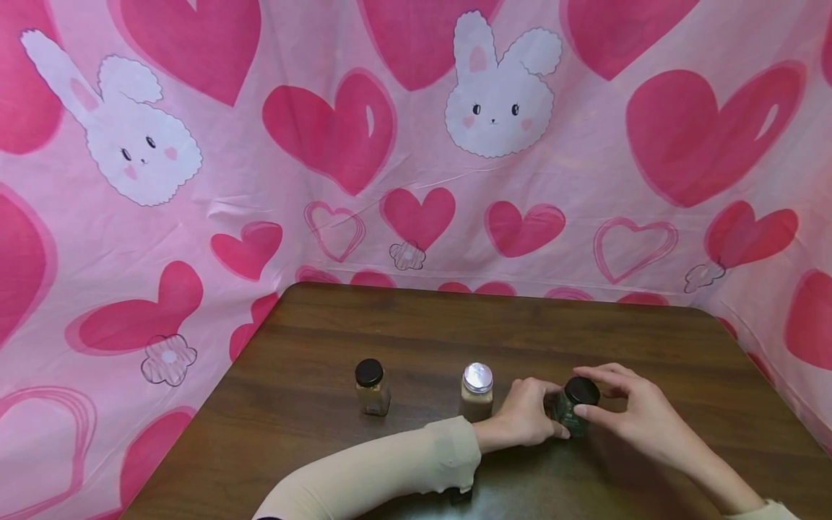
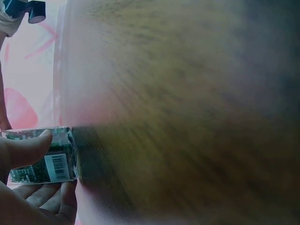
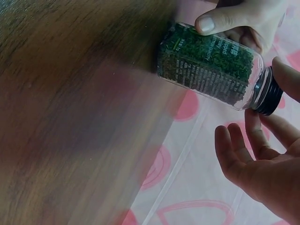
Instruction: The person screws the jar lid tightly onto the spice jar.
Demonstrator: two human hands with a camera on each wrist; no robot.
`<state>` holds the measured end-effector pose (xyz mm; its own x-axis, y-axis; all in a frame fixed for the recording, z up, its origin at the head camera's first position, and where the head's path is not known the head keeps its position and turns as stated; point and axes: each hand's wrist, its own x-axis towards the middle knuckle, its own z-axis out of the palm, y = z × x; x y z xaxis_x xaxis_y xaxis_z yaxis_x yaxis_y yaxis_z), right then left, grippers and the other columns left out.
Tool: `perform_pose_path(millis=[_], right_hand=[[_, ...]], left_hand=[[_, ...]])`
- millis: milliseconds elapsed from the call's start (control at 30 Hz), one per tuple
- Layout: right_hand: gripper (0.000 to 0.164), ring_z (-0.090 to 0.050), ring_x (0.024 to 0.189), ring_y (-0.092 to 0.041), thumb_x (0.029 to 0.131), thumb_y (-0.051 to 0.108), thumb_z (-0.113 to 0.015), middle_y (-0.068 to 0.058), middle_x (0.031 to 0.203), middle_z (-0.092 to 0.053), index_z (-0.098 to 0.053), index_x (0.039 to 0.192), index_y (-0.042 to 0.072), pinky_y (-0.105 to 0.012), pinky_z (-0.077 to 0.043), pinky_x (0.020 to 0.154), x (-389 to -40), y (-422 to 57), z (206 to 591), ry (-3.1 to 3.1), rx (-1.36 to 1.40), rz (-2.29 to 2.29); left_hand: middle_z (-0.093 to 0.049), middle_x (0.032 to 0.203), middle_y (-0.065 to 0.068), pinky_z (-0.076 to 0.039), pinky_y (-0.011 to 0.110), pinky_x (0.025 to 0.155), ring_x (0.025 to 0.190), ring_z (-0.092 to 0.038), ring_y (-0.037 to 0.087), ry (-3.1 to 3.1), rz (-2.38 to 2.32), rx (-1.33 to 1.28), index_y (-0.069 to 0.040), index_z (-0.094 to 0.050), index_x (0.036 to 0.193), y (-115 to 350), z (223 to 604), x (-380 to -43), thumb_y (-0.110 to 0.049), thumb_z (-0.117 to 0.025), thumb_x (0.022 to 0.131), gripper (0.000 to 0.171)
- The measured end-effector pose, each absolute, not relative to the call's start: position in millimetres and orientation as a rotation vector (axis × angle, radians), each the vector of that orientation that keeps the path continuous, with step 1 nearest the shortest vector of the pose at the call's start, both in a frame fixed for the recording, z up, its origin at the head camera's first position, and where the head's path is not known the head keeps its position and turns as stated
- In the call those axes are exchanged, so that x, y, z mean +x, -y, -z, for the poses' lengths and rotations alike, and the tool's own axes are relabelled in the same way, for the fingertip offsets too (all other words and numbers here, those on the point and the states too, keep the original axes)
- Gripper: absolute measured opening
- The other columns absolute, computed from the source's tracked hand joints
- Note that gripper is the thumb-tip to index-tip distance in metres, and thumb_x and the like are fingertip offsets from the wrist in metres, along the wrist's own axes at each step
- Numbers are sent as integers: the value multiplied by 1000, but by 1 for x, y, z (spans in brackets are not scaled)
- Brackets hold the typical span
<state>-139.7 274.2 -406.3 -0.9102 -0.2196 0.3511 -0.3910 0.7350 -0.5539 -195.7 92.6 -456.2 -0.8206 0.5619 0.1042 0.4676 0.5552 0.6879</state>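
Observation:
A clear square jar of dried green herbs (image 3: pixel 206 68) with a black screw cap (image 3: pixel 268 91) stands upright on the right part of the table. My left hand (image 1: pixel 526 413) grips the jar's body from the left, thumb on one side and fingers on the other. With thumb and fingertips my right hand (image 1: pixel 640 410) pinches the black cap from the right. In the left wrist view a barcode label (image 2: pixel 57 167) shows low on the jar. Just left of my left hand stands a jar of light brown contents (image 1: pixel 477 401) with a shiny silver top, its base hidden behind the forearm.
Farther left on the brown wooden table (image 1: pixel 416 325) stands a jar with a black cap (image 1: pixel 373 390) and brownish contents. A small dark object (image 1: pixel 461 496) shows partly below the left sleeve (image 1: pixel 390 462). Pink heart-and-rabbit cloth (image 1: pixel 416 144) hangs around the table.

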Motion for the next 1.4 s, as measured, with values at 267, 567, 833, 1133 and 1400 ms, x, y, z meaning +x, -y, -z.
perform_pose_path(millis=[267, 567, 833, 1133, 1400], right_hand=[[57, -57, 94, -9, 74, 35, -81, 7, 114, -60, -61, 126, 25, -26, -49, 77, -140, -275, 405, 2686, 483, -938], [64, -57, 109, -14, 84, 17, -74, -3, 133, -54, -46, 141, 21, -24, -46, 84, -138, -286, 400, 2702, 662, -1304], [60, -56, 114, -17, 87, 4, -67, -8, 134, -53, -43, 142, 11, -25, -47, 85, -141, -290, 405, 2632, 793, -1535], [54, -55, 114, -14, 90, -2, -60, -8, 134, -53, -43, 141, 5, -28, -50, 81, -143, -292, 407, 2590, 837, -1682], [52, -59, 109, -16, 89, 0, -63, -14, 128, -57, -47, 138, 6, -28, -51, 79, -143, -291, 408, 2597, 807, -1602]], left_hand=[[-65, 95, -17, -42, 13, 70, 85, -55, -3, -2637, -1133, 884, -20, -70, 110, -92, 455, -196, -21, -90, 63, 52], [-65, 93, -18, -41, 13, 70, 83, -54, -4, -2655, -1122, 912, -20, -70, 110, -91, 457, -196, -21, -91, 62, 53], [-65, 90, -17, -41, 12, 69, 80, -55, -5, -2644, -1134, 905, -19, -71, 108, -91, 457, -195, -20, -91, 61, 51], [-66, 93, -16, -42, 14, 70, 83, -55, -4, -2628, -1148, 879, -19, -70, 109, -92, 455, -194, -20, -91, 62, 51], [-65, 93, -17, -42, 13, 70, 83, -55, -4, -2635, -1141, 890, -19, -70, 109, -92, 455, -194, -20, -91, 62, 51]])
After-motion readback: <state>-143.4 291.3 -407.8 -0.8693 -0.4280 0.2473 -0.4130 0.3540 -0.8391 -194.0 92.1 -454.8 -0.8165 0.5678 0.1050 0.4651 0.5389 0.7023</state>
